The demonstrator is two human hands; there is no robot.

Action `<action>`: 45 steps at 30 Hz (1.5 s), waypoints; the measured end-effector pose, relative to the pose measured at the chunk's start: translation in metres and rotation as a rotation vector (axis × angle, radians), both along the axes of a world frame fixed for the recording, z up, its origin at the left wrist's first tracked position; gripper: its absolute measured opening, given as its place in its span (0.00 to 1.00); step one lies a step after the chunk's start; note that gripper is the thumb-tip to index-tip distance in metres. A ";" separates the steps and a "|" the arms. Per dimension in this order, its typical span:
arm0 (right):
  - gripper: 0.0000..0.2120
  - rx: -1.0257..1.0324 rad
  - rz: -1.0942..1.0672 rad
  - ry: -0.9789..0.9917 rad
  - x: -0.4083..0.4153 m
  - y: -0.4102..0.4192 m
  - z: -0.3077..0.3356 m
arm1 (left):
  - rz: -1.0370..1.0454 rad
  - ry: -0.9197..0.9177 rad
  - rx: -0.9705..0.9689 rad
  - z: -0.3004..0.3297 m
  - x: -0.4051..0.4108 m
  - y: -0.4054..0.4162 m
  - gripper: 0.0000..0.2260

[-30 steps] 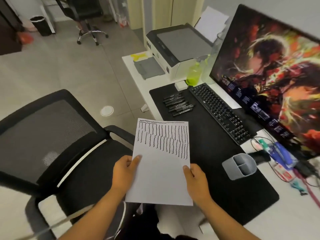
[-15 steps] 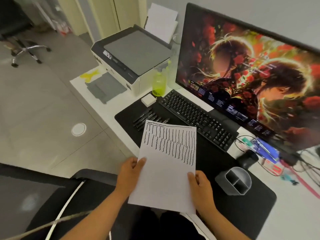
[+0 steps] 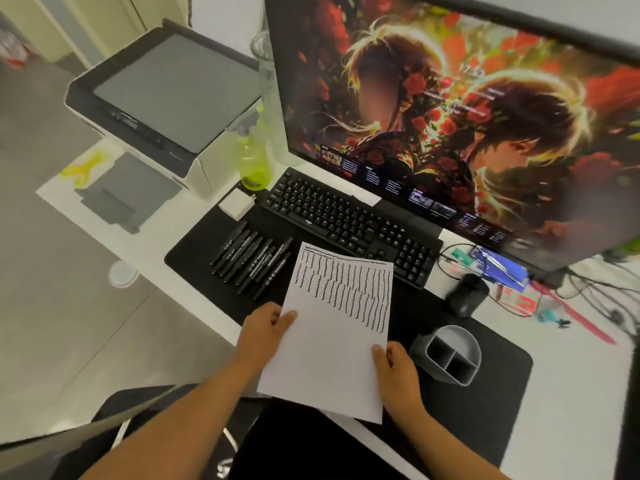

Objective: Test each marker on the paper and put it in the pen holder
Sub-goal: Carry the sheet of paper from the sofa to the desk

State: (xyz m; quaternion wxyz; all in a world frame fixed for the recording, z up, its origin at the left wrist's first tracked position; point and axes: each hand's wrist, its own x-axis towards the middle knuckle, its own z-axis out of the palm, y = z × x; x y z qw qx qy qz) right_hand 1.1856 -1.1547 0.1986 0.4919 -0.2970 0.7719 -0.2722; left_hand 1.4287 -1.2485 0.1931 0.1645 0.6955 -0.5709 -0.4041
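Above near edge of desk mat (image 3: 491, 427), held in air: paper (image 3: 332, 341), upper part covered w/ rows of black squiggle lines, lower part blank. Pinched at left edge by left hand (image 3: 263, 332), thumb on top, fingers under sheet. Pinched at right edge by right hand (image 3: 396, 375), thumb on top, rest of fingers hidden behind sheet.

Left of paper, just beyond top-left corner: markers (image 3: 252, 261), black, caps on, lying side by side in a slanted row on mat, one partly tucked under sheet's corner. Exact count hard to tell.

Right of paper, near right hand but apart: pen holder (image 3: 450, 355), grey, round, divided into compartments, standing on mat, nothing seen inside.

Far side of mat: black keyboard (image 3: 349, 226). Right of that: black mouse (image 3: 465, 294). Behind keyboard: large monitor (image 3: 450, 116), lit w/ red-flower artwork. Far left: printer (image 3: 166, 98), green bottle (image 3: 252, 161) beside it, small white charger block (image 3: 237, 204) at mat's corner. Tangle of cables and small bits at far right under monitor.
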 end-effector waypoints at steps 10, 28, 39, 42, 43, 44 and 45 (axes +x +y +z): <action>0.07 0.121 0.025 0.074 0.021 0.000 -0.026 | -0.295 -0.196 0.093 -0.024 0.017 -0.037 0.16; 0.15 -0.067 0.400 0.802 0.049 0.010 -0.047 | -0.992 -0.459 -0.467 -0.027 0.037 -0.057 0.24; 0.19 -0.373 0.457 0.831 0.067 0.035 -0.099 | -1.357 -0.252 -0.538 -0.086 0.057 -0.062 0.23; 0.19 -0.357 0.466 0.848 0.067 0.034 -0.098 | -1.354 -0.276 -0.535 -0.088 0.057 -0.060 0.24; 0.19 -0.352 0.470 0.852 0.067 0.033 -0.097 | -1.356 -0.284 -0.527 -0.087 0.058 -0.061 0.24; 0.19 -0.349 0.476 0.857 0.067 0.033 -0.096 | -1.358 -0.292 -0.522 -0.087 0.058 -0.061 0.24; 0.20 -0.347 0.483 0.863 0.067 0.032 -0.095 | -1.356 -0.299 -0.521 -0.087 0.058 -0.062 0.25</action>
